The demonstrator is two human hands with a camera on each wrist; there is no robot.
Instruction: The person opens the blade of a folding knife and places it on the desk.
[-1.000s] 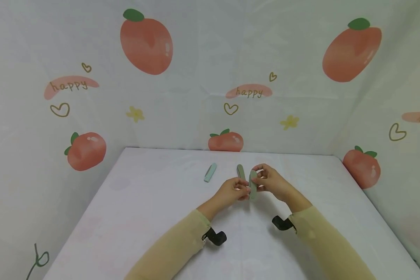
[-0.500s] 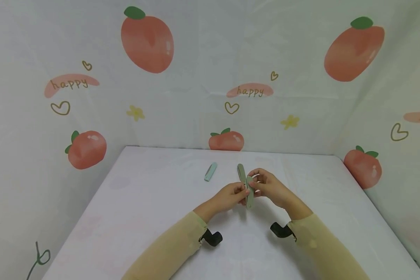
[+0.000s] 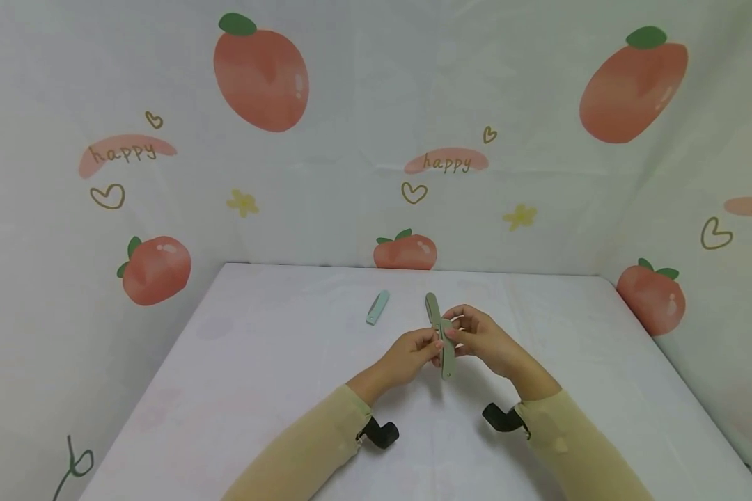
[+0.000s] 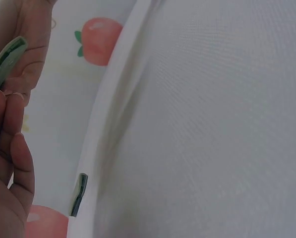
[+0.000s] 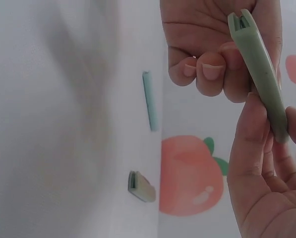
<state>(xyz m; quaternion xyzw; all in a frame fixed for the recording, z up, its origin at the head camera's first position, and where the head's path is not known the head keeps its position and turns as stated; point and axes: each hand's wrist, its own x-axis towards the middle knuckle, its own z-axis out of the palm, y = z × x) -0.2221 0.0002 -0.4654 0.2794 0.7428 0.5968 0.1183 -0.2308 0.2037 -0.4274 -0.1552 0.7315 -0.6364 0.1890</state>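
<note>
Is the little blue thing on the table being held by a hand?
No, the blue piece lies alone on the table, away from both hands, which hold a green piece.

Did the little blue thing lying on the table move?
No. The pale blue piece lies at the same spot on the table, left of the hands, as before.

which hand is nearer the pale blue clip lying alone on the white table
Left. The left hand is just right of and nearer the camera than the pale blue clip; the right hand is farther right.
</note>
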